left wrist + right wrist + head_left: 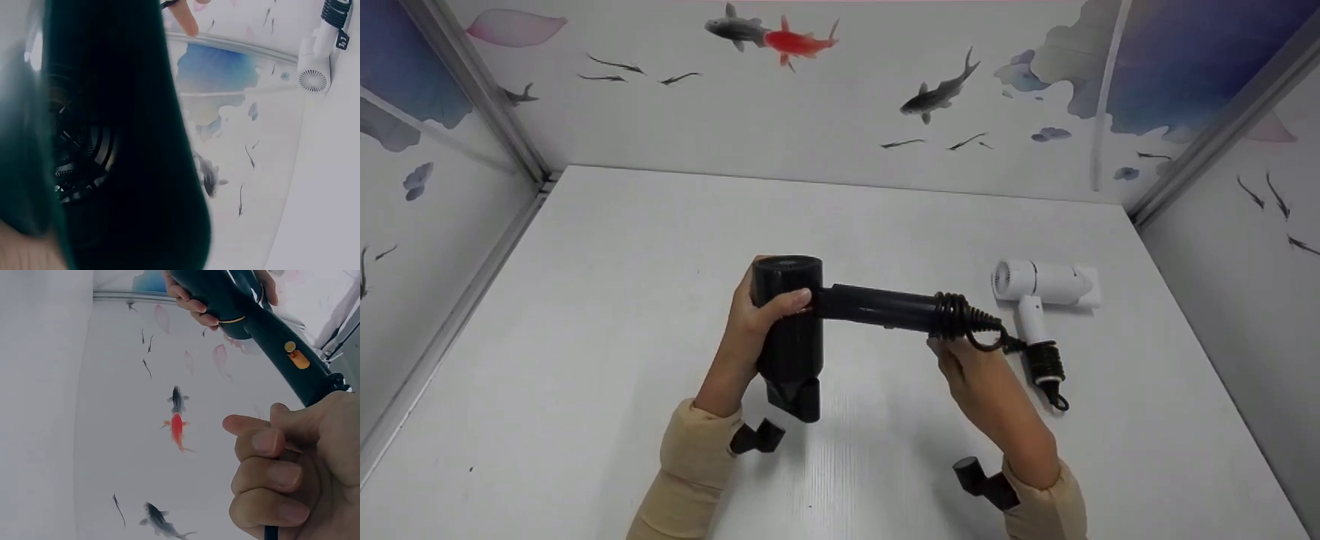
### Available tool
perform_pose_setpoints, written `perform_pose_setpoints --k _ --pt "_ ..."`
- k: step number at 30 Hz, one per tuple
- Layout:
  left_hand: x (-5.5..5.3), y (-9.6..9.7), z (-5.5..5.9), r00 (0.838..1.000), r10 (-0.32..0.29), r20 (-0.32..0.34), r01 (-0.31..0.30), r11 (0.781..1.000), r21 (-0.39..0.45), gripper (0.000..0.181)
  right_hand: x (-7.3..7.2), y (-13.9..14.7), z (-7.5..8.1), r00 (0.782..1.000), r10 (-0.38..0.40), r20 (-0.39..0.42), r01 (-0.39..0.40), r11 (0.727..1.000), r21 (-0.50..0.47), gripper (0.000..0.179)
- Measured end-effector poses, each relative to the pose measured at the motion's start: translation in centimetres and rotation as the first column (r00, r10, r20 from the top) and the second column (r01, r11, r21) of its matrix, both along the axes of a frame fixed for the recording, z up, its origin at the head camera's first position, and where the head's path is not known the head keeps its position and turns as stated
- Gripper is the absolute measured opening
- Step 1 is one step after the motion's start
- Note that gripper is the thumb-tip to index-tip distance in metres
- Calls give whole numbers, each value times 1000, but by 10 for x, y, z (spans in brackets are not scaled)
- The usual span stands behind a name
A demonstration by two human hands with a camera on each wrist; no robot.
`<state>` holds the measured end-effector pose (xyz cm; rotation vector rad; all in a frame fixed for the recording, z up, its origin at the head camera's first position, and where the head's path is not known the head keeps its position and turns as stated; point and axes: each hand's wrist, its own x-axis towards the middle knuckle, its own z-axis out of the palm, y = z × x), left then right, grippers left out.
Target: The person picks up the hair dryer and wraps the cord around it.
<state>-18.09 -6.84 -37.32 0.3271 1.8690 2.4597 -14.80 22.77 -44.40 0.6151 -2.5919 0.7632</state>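
A dark hair dryer [789, 349] is held up with its barrel upright and its handle [877, 306] pointing right. My left hand [745, 322] grips the barrel, thumb across the near side. In the right wrist view the handle shows a gold switch [299, 359]. Black cord [951, 315] is wound round the handle's end. Just below that end is my right hand [973, 379], its fingers [270, 475] curled round a piece of black cord [271, 532] that sticks out under the fist. The left wrist view looks into the dryer's open nozzle [129, 169].
A white hair dryer [1046, 283] lies on the white table [607, 300] at the right, its black cord [1045, 364] wound round the handle. Walls [810, 120] printed with fish enclose the back and sides. A wrist camera [986, 484] sits on each sleeve.
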Motion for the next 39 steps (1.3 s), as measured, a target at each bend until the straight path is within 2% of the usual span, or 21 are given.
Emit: perform_pose_setpoints --k 2,3,4,5,7,12,16,19,24,27,34,39 --pt "0 -1 0 999 37 2 -37 999 1 43 21 -25 48 999 -3 48 1 999 38 19" --pt "0 -2 0 998 59 1 -59 998 -6 43 30 -34 66 994 -3 107 -2 999 53 24" --pt "0 -2 -1 997 81 -1 -81 997 -11 43 30 -35 66 993 -7 118 -2 997 81 27" --pt "0 -3 -1 995 104 -6 -104 994 -17 43 33 -39 74 993 0 114 -12 995 104 31" --pt "-1 -5 -1 989 148 -25 -149 988 -45 44 35 -41 75 996 23 86 -34 990 136 33" --pt "-3 -5 -3 970 220 -108 -232 966 -115 46 35 -39 72 994 108 -32 -104 989 103 30" --pt "-3 -3 -5 955 237 -179 -269 947 -178 51 33 -39 72 982 136 -130 -127 989 71 25" --pt "-2 -1 -7 950 229 -210 -276 933 -231 53 31 -36 74 971 129 -203 -126 992 26 19" --pt "-2 1 -7 954 189 -230 -250 928 -274 54 28 -31 78 933 75 -352 -105 992 -65 14" --pt "-1 2 -6 959 162 -231 -226 932 -284 53 27 -28 79 913 19 -406 -80 988 -134 13" --pt "1 3 -4 971 64 -233 -139 936 -324 55 29 -25 81 908 -119 -401 1 959 -282 14" --pt "2 3 -4 978 2 -206 -72 942 -329 52 29 -24 81 903 -169 -396 28 941 -338 14"
